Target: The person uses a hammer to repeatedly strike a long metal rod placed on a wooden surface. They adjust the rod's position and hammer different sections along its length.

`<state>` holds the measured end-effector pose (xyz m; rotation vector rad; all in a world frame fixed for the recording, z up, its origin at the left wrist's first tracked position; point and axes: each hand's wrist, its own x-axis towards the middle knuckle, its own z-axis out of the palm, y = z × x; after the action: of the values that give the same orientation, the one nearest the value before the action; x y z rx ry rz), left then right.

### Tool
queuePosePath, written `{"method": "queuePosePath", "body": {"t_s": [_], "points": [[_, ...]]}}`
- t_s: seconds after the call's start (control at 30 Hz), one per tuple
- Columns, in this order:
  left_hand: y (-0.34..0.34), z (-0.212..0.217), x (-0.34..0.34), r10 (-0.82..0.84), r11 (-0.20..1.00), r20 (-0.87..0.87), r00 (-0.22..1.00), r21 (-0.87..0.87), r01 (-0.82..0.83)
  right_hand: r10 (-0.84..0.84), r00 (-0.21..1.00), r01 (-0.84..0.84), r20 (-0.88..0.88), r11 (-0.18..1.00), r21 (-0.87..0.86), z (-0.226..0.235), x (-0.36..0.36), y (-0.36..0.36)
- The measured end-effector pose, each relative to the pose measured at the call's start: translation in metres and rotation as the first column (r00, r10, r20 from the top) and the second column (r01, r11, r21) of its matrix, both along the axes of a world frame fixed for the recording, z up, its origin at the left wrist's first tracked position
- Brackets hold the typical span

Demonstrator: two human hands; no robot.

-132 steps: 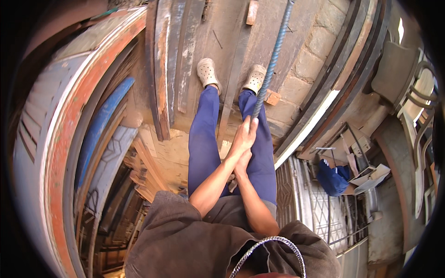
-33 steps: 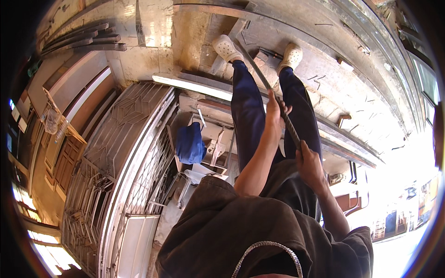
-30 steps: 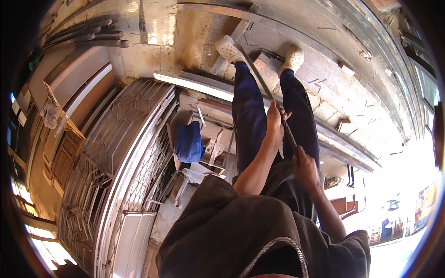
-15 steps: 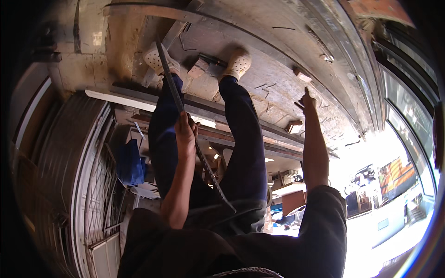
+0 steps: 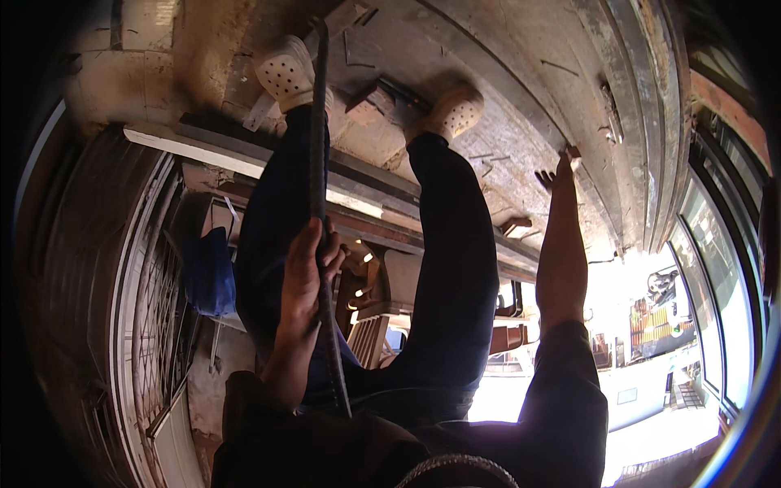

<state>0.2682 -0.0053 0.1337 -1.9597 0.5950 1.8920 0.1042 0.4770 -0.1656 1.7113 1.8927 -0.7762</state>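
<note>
Concrete floor, dusty and stained, with dark steel beams lying along it. Metal grille gate at left, a blue cloth hanging beside it. Strong daylight from the open street side at right.

Left hand gripping rebar, right hand outstretched
</note>
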Motion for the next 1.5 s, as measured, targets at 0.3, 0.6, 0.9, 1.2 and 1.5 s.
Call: {"method": "queuePosePath", "body": {"t_s": [0.3, 0.6, 0.9, 1.2, 1.5], "points": [[-0.061, 0.004, -0.003, 0.220, 0.972, 0.008, 0.975, 0.078, -0.220, 0.668, 0.664, -0.716, 0.336, 0.698, 0.026, -0.031, -0.011, 0.100], [-0.066, 0.011, -0.014, 0.331, 0.941, -0.045, 0.943, 0.096, -0.326, 0.970, 0.160, -0.948, 0.185, 0.099, 0.303, -0.010, -0.006, -0.023], [-0.078, 0.000, 0.000, 0.288, 0.953, -0.047, 0.957, 0.113, -0.281, 0.437, 0.826, -0.562, -0.357, 0.586, -0.584, 0.039, -0.059, -0.418], [-0.123, 0.000, 0.007, 0.431, 0.892, -0.028, 0.902, 0.167, -0.421, 0.166, 0.930, -0.357, -0.328, 0.620, -0.698, -0.005, -0.024, -0.628], [-0.162, 0.002, 0.025, 0.541, 0.834, -0.015, 0.841, 0.140, -0.534, 0.950, -0.278, -0.952, -0.145, -0.252, 0.177, 0.021, -0.039, -0.609]]}}
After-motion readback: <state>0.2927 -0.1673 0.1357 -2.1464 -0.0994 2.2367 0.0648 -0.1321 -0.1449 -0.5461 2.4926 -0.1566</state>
